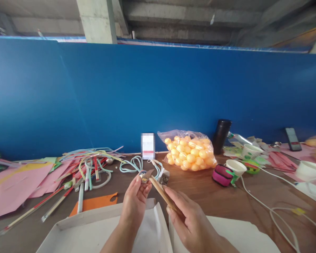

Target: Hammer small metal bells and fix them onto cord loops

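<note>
My left hand (135, 200) is raised above a shallow white cardboard box (76, 225), its fingertips pinched on a small shiny foil-wrapped object (143, 176). My right hand (192, 219) is closed around the wooden handle of a small knife (158, 189), whose brownish blade tip (149, 173) touches the foil-wrapped object. Both hands meet just in front of a coil of pale blue cord (133, 164) on the brown table.
A bag of orange balls (189, 150) sits behind the hands, beside a black cylinder (221, 135). Pink paper sheets (15, 186), straws and sticks (84, 172) cover the left. A magenta pouch (222, 174), paper cups (235, 167), white cables (274, 211) and a remote (293, 138) lie to the right. A blue wall stands behind.
</note>
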Demonstrator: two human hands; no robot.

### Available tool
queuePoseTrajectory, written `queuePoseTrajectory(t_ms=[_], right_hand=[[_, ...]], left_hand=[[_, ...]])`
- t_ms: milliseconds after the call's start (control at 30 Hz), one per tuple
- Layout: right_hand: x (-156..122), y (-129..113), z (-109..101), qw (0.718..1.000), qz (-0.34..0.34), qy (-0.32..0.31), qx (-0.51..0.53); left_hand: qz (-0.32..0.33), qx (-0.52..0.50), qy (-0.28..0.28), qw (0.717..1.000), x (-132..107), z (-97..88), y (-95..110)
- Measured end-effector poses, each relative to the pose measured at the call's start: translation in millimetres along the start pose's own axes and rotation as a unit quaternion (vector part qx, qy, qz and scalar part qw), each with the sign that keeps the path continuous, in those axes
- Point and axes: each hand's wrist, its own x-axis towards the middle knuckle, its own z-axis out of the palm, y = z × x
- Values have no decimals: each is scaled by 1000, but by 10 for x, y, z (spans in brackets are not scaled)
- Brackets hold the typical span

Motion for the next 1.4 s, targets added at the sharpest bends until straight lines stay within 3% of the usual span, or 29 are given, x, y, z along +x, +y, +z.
queuePoseTrajectory(t_ms=[733,1400], right_hand=[[15,21,16,999,37,-6,-15],[10,28,6,999,18,27,6]], left_hand=[[7,17,25,1000,-12,28,0],[-7,45,30,999,-58,40,17]])
